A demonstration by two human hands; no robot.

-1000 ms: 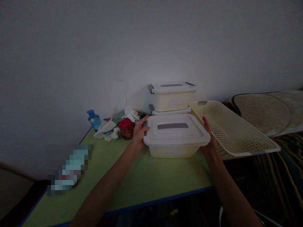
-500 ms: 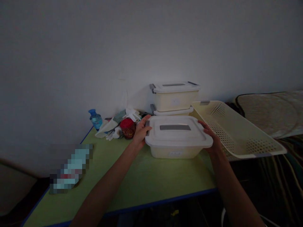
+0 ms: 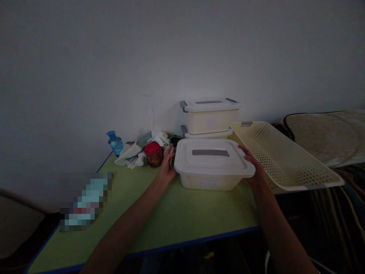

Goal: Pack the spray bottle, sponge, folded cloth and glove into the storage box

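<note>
A white plastic storage box (image 3: pixel 212 182) with a white lid and grey handle strip sits on the green table (image 3: pixel 176 217). My left hand (image 3: pixel 167 165) grips its left end at the grey side clip, fingers curled round the lid edge. My right hand (image 3: pixel 254 169) holds the box's right end, fingers over the lid rim. Behind it, two more white lidded boxes (image 3: pixel 210 118) are stacked against the wall.
A cream perforated basket (image 3: pixel 285 160) lies tilted right of the boxes, overhanging the table edge. A red-lidded jar (image 3: pixel 154 154), a blue bottle (image 3: pixel 115 143) and crumpled cloths and papers (image 3: pixel 139 150) crowd the back left. A blurred flat item (image 3: pixel 85 201) lies front left. A bed lies at the right.
My left hand slid from the lid's corner down to the side clip. My right hand curled over the lid's right rim. The box stayed about where it was.
</note>
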